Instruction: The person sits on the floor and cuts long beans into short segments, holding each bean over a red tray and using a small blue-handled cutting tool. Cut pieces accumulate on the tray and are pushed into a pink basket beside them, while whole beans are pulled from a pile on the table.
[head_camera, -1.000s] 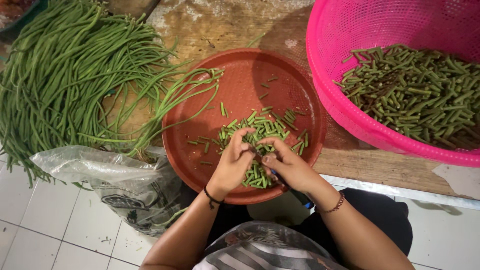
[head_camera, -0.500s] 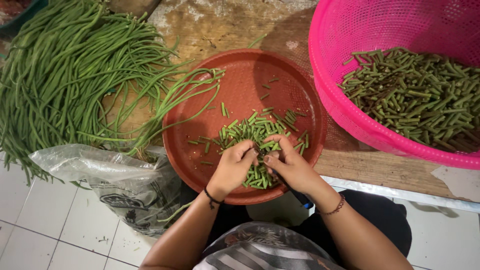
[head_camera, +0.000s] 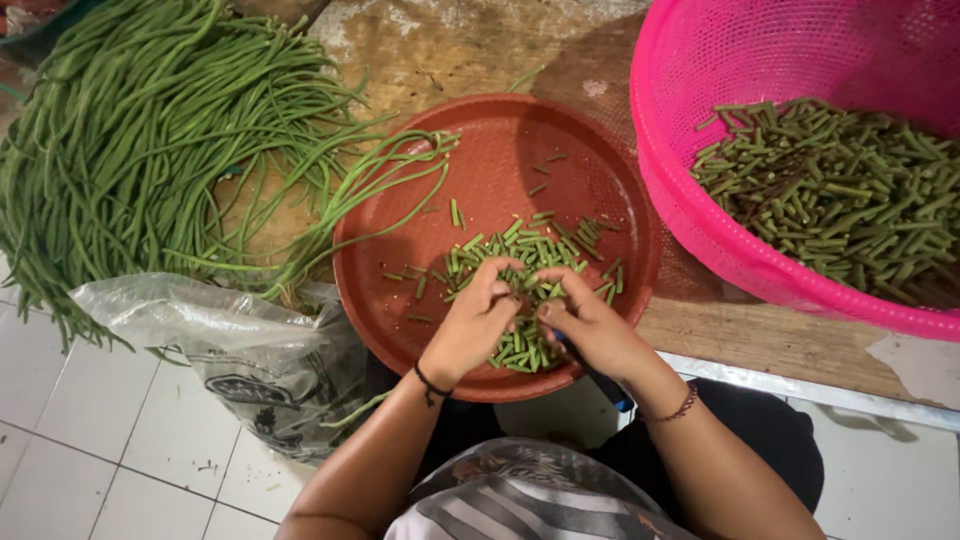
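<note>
Over the red tray (head_camera: 560, 140), hands (head_camera: 475, 325) stay gathering cut beans (head_camera: 530, 250).

Both the left hand (head_camera: 476, 328) and the right hand (head_camera: 590, 330) gather cut beans (head_camera: 525, 262) on a red tray (head_camera: 395, 260).

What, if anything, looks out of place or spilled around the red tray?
Little stands out. A few long beans from the big pile trail over the red tray's rim. Cut pieces lie in the tray under the left hand and right hand; none have visibly spilled outside it.
</note>
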